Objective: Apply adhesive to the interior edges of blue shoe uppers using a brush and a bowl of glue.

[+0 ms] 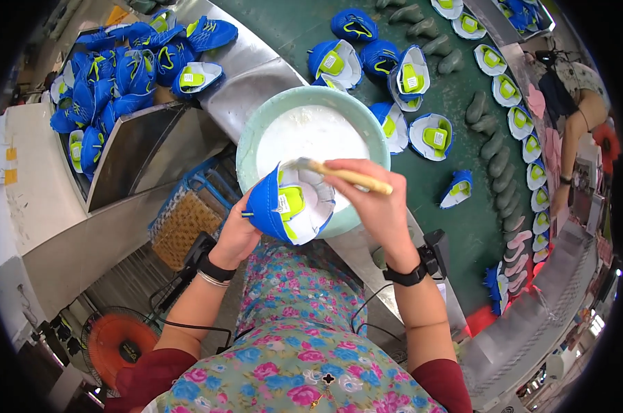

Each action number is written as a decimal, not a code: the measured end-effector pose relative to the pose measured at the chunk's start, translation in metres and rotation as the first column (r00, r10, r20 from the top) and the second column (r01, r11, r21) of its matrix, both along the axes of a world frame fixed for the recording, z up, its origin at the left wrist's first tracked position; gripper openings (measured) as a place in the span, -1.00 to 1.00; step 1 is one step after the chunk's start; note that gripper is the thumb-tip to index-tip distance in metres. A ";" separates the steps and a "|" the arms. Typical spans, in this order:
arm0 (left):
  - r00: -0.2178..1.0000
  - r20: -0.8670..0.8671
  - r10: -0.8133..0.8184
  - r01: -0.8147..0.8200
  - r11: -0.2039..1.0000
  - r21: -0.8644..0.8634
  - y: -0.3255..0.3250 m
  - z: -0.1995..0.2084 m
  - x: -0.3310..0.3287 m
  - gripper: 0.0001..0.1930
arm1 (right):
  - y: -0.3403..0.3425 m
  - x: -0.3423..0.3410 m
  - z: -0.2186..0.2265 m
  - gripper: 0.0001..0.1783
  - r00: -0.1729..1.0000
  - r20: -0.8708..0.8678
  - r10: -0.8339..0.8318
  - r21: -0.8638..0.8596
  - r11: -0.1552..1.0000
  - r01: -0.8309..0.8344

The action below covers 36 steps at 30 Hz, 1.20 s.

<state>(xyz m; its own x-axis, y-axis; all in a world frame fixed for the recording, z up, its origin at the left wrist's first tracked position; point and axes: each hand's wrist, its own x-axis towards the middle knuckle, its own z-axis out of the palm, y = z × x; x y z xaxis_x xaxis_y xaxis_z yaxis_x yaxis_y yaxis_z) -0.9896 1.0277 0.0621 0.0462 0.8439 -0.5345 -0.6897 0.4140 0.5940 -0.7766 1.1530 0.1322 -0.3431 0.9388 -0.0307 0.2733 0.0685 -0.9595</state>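
Observation:
My left hand (pixel 237 233) grips a blue shoe upper (pixel 262 204) by its outer side, with the white lining and lime-green tongue turned up toward me. In my right hand (pixel 373 206) is a brush with a pale wooden handle (pixel 356 177). The brush's head meets the upper's rim at the far side; its bristles are hard to make out. Just beyond both hands stands a pale green basin (pixel 383 148) holding white liquid (pixel 304 138). The upper hangs over the basin's near edge.
A heap of blue shoe uppers (pixel 112 76) fills a metal bin at left. More uppers (pixel 432 136) lie on the green conveyor belt (pixel 421 199), beside rows of grey shoe lasts (pixel 501 162). At far right a co-worker's arm (pixel 573 148) reaches down. An orange fan (pixel 122 344) stands lower left.

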 end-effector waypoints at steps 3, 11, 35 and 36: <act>0.997 -0.071 0.037 -0.030 0.994 0.106 0.009 -0.001 0.005 -0.42 | -0.002 0.014 -0.017 -0.83 0.991 0.011 -0.136 -0.035 0.990 0.137; 0.928 -0.291 0.232 -0.148 0.947 0.284 0.030 0.006 0.019 -0.45 | -0.038 0.019 0.033 -0.82 0.985 -0.001 -0.170 -0.280 0.946 0.163; 0.701 0.236 -0.673 0.711 0.682 -0.171 0.006 0.011 0.385 -0.76 | -0.255 0.434 0.009 -0.87 0.588 0.004 -0.809 -0.170 0.579 0.797; 0.692 0.170 -0.702 0.720 0.690 -0.081 0.006 -0.016 0.408 -0.71 | -0.281 0.450 0.005 -0.87 0.460 0.007 -0.888 -0.242 0.445 0.862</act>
